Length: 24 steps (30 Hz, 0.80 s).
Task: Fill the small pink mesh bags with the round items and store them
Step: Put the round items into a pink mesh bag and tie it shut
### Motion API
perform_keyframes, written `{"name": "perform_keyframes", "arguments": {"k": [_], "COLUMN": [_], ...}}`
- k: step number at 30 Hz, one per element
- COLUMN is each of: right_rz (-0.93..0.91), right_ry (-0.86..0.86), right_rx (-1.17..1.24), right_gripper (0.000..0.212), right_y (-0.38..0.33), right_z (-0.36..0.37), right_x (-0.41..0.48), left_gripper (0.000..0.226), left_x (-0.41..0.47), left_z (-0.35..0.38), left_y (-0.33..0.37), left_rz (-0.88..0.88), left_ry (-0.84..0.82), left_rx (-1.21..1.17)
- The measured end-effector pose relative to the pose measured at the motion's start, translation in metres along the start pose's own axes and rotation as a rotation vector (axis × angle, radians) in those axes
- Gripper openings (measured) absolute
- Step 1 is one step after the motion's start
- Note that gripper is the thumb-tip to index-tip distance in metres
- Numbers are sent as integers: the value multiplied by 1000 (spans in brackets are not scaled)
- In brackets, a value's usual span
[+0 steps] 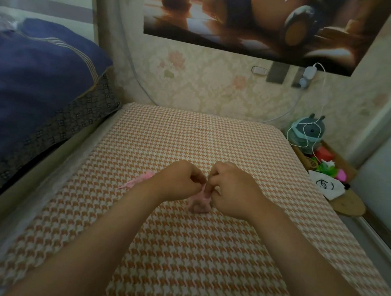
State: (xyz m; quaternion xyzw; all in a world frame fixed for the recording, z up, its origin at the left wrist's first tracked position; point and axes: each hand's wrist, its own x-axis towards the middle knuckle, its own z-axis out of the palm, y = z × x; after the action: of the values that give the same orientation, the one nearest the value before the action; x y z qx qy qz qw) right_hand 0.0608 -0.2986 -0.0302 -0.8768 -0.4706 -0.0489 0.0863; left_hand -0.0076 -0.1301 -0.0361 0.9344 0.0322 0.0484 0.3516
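Note:
A small pink mesh bag sits on the orange houndstooth surface, bulging at its bottom. My left hand and my right hand meet just above it, each with curled fingers pinching the bag's top. Its contents are hidden by the mesh and my fingers. Another pink mesh bag lies flat on the surface just left of my left wrist, partly hidden by it.
A bed with a dark blue quilt rises along the left. At the right edge, a low wooden tray holds a grey plush toy, a white pouch and colourful small items. A white charging cable hangs there from the wall.

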Motion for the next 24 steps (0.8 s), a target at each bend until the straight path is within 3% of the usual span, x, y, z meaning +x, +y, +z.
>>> {"name": "perform_keyframes", "arguments": {"k": [6, 11, 24], "right_rz": [192, 341, 382], "right_ry": [102, 43, 58], "right_rx": [292, 198, 179], "right_gripper": [29, 19, 15], "right_y": [26, 47, 47], "right_z": [11, 34, 62], "right_x": [0, -4, 7], "left_gripper": [25, 21, 16], "left_x": [-1, -1, -2], "left_z": [-2, -9, 12], "left_y": [-1, 3, 4], "left_rz": [-26, -43, -43], "left_ry": [3, -22, 93], "left_rx": [24, 71, 59]}}
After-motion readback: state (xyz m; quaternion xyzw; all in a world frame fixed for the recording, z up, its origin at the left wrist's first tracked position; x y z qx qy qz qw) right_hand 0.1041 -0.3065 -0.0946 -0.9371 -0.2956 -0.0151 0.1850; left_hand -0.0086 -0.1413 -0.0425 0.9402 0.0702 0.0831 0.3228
